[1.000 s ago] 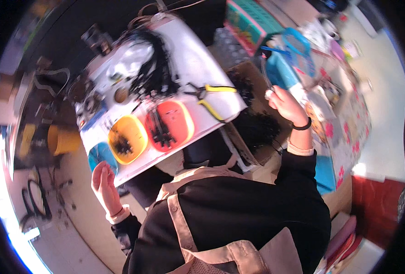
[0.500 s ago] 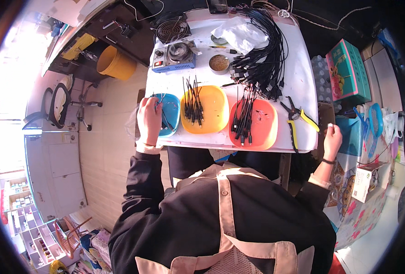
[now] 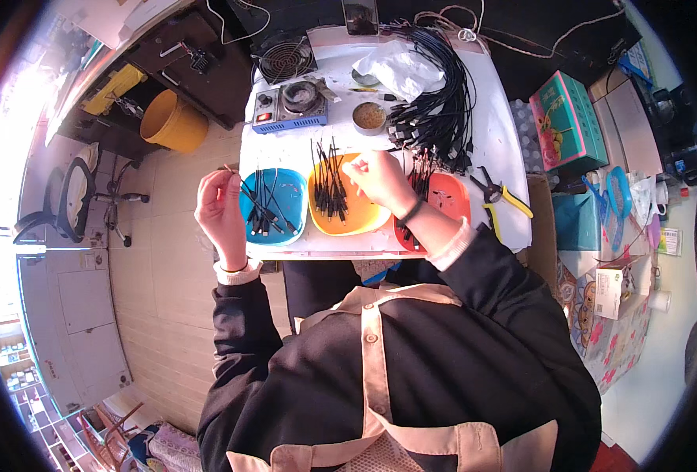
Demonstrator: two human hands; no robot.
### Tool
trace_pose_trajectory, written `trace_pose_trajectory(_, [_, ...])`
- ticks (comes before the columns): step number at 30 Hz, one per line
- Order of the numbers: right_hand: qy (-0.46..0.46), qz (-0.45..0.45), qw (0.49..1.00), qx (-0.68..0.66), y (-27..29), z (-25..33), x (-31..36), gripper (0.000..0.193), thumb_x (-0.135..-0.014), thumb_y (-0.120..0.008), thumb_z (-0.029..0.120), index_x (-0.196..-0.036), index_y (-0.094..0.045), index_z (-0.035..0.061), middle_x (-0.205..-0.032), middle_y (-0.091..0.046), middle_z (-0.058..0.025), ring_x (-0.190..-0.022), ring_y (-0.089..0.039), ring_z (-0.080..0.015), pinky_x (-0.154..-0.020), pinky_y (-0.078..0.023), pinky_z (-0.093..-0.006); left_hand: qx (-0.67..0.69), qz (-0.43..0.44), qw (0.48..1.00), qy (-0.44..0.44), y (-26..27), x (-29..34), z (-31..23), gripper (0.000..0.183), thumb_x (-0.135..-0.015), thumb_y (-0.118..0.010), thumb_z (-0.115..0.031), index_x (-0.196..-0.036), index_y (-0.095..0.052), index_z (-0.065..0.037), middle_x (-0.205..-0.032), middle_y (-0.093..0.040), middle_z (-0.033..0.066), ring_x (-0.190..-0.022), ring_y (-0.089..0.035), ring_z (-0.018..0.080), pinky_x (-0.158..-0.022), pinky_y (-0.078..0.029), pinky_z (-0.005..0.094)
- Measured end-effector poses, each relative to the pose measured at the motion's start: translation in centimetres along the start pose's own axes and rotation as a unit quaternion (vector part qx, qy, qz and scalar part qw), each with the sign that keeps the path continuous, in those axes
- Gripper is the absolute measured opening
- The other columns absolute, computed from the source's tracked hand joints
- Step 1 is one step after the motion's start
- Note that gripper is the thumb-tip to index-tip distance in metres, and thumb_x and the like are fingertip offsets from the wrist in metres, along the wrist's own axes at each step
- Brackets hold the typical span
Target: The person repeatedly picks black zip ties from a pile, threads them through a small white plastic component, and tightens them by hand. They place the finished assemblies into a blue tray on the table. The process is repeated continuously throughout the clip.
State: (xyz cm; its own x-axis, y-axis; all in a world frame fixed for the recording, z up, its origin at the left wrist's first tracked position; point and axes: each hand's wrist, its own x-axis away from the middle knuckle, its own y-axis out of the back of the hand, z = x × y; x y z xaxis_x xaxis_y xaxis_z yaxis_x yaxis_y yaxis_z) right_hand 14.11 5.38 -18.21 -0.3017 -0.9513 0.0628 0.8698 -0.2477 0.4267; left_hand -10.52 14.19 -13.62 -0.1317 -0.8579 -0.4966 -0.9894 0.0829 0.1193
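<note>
My left hand (image 3: pixel 221 211) is raised beside the left rim of the blue tray (image 3: pixel 292 179), its fingers pinched together. A thin bit shows at its fingertips, too small to name. Several short black cables (image 3: pixel 263 206) with metal plugs lie in that tray. Over the right part of the yellow tray (image 3: pixel 348 225) is my right hand (image 3: pixel 381 185), fingers curled together; what they hold, if anything, is hidden. More black cables (image 3: pixel 331 187) stand bunched in the yellow tray. My right forearm partly covers the red tray (image 3: pixel 452 197) and its cables (image 3: pixel 422 175).
Yellow-handled wire strippers (image 3: pixel 499 197) lie at the table's right edge. Behind the trays are a blue heating unit (image 3: pixel 292 110), a round tin (image 3: pixel 370 118), a small fan (image 3: pixel 285 60), a white plastic bag (image 3: pixel 400 69) and a large bundle of black cables (image 3: pixel 443 102).
My right hand has swung from beyond the table's right edge to above the yellow tray. My left hand has drawn back leftward from the blue tray. The view has shifted slightly.
</note>
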Motion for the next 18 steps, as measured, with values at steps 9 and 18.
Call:
trace_pose_trajectory(9, [-0.009, -0.117, 0.988, -0.101, -2.9, -1.4, -1.9, 0.023, -0.081, -0.067, 0.015, -0.064, -0.063, -0.0004, -0.053, -0.061, -0.0109, -0.044, -0.061, -0.0171, -0.044, -0.046, -0.0302, 0.345, 0.045, 0.93, 0.115, -0.3, 0.7, -5.5, 0.008, -0.097, -0.05, -0.002, -0.104, -0.053, 0.001, -0.094, -0.064, 0.0143, -0.066, -0.05, 0.0093, -0.06, -0.041, 0.0194])
trace_pose_trajectory(18, [-0.037, -0.138, 0.979, -0.147, -2.8, 1.2, -0.8, 0.013, -0.086, -0.067, 0.01, -0.079, -0.066, -0.0019, -0.061, -0.061, -0.0034, -0.046, -0.054, -0.008, -0.044, -0.042, -0.024, 0.343, 0.057, 0.897, 0.273, -2.3, 5.9, -7.7, 0.012, -0.097, -0.054, -0.006, -0.101, -0.062, 0.001, -0.076, -0.063, 0.0058, -0.057, -0.04, 0.0037, -0.051, -0.031, 0.0169])
